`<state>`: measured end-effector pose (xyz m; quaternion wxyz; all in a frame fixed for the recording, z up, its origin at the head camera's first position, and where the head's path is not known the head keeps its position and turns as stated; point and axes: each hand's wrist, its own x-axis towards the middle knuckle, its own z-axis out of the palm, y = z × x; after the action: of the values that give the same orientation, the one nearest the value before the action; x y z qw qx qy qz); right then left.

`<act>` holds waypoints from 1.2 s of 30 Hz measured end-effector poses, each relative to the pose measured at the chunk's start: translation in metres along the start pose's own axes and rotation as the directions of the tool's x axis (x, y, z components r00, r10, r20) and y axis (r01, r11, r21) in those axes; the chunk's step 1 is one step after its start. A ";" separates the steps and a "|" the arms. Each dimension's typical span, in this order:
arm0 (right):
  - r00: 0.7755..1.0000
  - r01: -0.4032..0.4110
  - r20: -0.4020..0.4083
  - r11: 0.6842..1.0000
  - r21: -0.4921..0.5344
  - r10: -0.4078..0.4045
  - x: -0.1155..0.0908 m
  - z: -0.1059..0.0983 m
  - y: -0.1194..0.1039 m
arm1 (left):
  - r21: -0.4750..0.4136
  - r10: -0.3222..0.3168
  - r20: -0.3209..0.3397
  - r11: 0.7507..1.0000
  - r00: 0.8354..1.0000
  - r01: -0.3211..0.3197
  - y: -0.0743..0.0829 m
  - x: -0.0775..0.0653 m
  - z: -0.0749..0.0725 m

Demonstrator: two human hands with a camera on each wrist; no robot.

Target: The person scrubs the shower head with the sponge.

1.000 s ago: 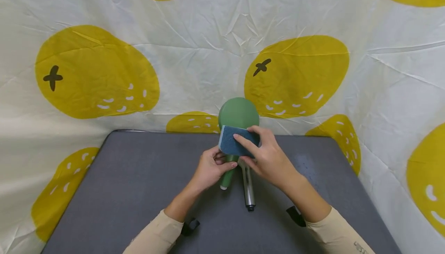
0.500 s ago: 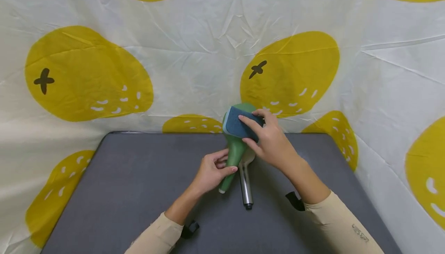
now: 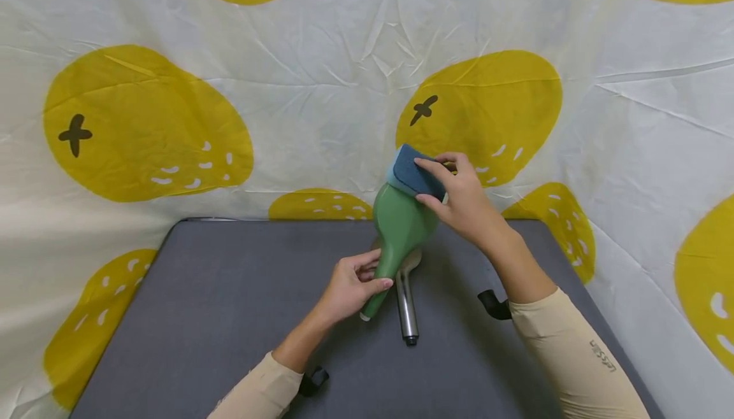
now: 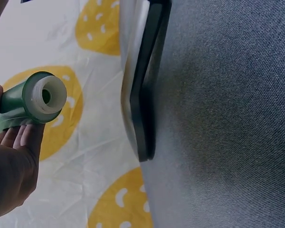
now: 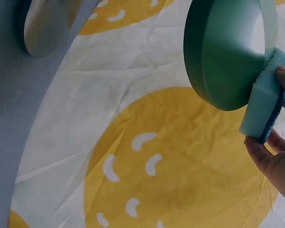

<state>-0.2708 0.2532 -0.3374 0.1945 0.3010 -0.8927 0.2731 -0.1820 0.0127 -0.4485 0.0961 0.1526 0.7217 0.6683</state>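
In the head view my left hand (image 3: 346,288) grips the handle of a green hand shower head (image 3: 401,221), held raised and tilted above the table. The left wrist view shows the handle's pale, hollow threaded end (image 4: 50,95) pointing at the camera. My right hand (image 3: 467,199) pinches a sponge (image 3: 417,174), light blue with a dark blue scouring side. From the right wrist, the sponge's light side (image 5: 261,102) lies against the edge of the round green head (image 5: 223,52). A silver hand shower head (image 3: 407,311) lies on the table below, its round part largely hidden behind the green one.
The dark grey table (image 3: 241,291) ends at a white cloth backdrop (image 3: 321,126) printed with yellow fruit. Black straps (image 3: 493,304) hang at both wrists. The silver shower head is close beneath the hands.
My right hand has moved the sponge up and slightly right, from low on the green shower head to its top edge. The green head has tilted, now showing its back; the left hand keeps its grip.
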 end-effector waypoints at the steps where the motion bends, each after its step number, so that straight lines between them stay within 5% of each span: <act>1: 1.000 -0.003 -0.001 1.000 -0.002 0.003 -0.001 -0.001 -0.001 | 0.001 -0.001 0.000 1.000 1.000 0.001 0.000 0.000 0.000; 17: 0.971 0.237 0.037 0.960 -0.147 -0.234 -0.046 0.042 -0.035 | 0.025 0.032 -0.018 0.999 0.999 -0.032 -0.006 0.000 -0.004; 25: 0.967 0.255 0.074 0.951 -0.177 -0.246 -0.070 0.053 -0.050 | 0.023 0.033 -0.090 0.999 0.995 -0.031 -0.008 -0.001 -0.005; 36: 0.980 0.192 -0.004 0.961 -0.197 -0.197 -0.043 0.039 -0.035 | 0.004 0.057 -0.034 0.998 0.998 -0.057 -0.005 -0.004 -0.006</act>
<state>-0.2231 0.2247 -0.3762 0.2597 0.3634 -0.8790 0.1671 -0.1810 0.0055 -0.4536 0.0646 0.1620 0.7197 0.6720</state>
